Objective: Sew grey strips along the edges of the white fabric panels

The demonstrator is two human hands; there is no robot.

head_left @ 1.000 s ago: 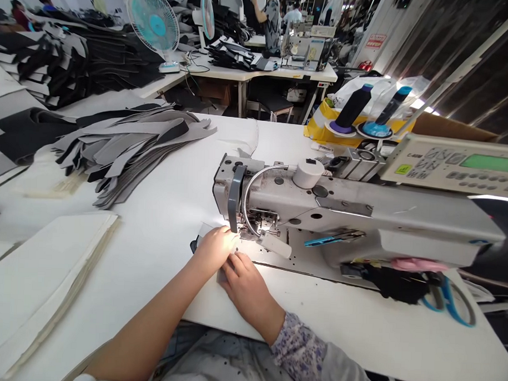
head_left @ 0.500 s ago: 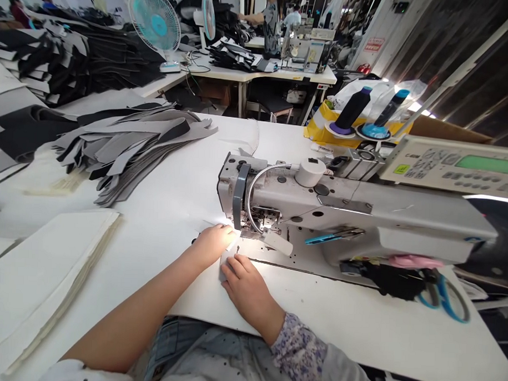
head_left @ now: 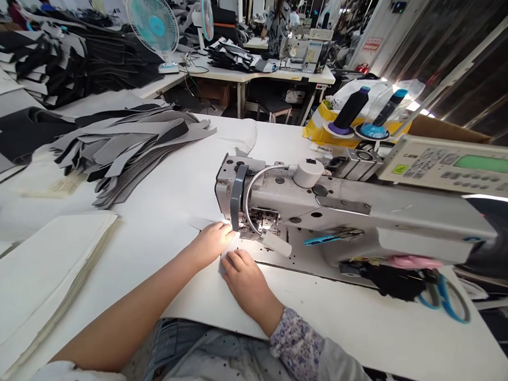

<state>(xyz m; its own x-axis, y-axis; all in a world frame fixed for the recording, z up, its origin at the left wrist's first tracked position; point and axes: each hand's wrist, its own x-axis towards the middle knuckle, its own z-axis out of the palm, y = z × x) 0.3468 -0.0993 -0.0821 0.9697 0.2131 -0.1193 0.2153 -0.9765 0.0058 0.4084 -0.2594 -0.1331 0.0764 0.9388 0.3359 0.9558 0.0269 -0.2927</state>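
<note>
A grey industrial sewing machine [head_left: 345, 213] stands on the white table [head_left: 171, 171], its lamp lighting the needle area [head_left: 256, 227]. My left hand [head_left: 213, 242] lies just left of the needle, fingers pressed down on a small pale fabric piece [head_left: 224, 256]. Close beside it, in front of the needle, my right hand [head_left: 245, 279] presses flat on the same piece. Most of the piece is hidden under both hands.
A pile of grey and black cut strips [head_left: 126, 141] lies at the left. White sheets [head_left: 38, 272] are stacked near left. Thread cones [head_left: 352, 108], a control panel [head_left: 450, 164] and blue scissors [head_left: 445, 300] sit right. A fan [head_left: 154, 20] and another worker's station [head_left: 284, 41] stand behind.
The fabric piece has slid a little away from me under the needle, and a dark bit by my left hand is no longer visible. Both hands stayed on it.
</note>
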